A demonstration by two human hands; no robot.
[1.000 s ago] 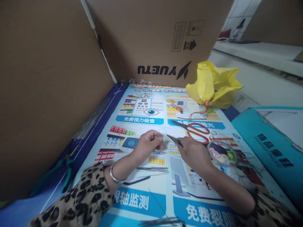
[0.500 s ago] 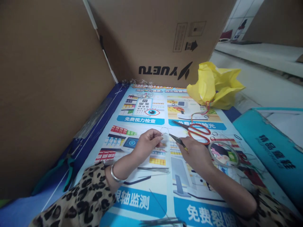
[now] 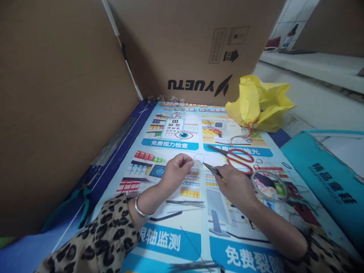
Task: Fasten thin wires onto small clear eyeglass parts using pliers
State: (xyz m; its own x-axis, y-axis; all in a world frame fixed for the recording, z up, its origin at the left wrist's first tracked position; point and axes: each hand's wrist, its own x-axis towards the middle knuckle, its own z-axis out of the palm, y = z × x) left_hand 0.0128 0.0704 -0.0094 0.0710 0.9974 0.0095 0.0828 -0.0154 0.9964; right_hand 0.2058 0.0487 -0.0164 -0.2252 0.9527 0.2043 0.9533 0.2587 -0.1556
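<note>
A thin wire [image 3: 199,154], bent into a loop, is held above the printed sheet [image 3: 204,223], between the two hands. One end is pinched between thumb and forefinger of the left hand [image 3: 178,170]. Needle-nose pliers [image 3: 212,168] are grasped in the closed fingers of the right hand [image 3: 237,185], the tips being directed at the loop; whether the wire is clamped in them cannot be told. The handles are mostly hidden by the fingers.

Immediately beyond the right hand, the orange-handled scissors [image 3: 228,153] are laid, blades pointed left. A ring-shaped coil [image 3: 273,199] is placed beside the right wrist. Farther back, a yellow bag [image 3: 258,106] is seen, and at right a teal shoebox [image 3: 321,174]. The far side is walled off by a cardboard panel [image 3: 182,45], the left side by another.

Teal-handled pliers [image 3: 85,204] are set at left, near a bundle of wire lengths [image 3: 109,148]. Dark rods [image 3: 186,204] are strewn beside the left forearm.
</note>
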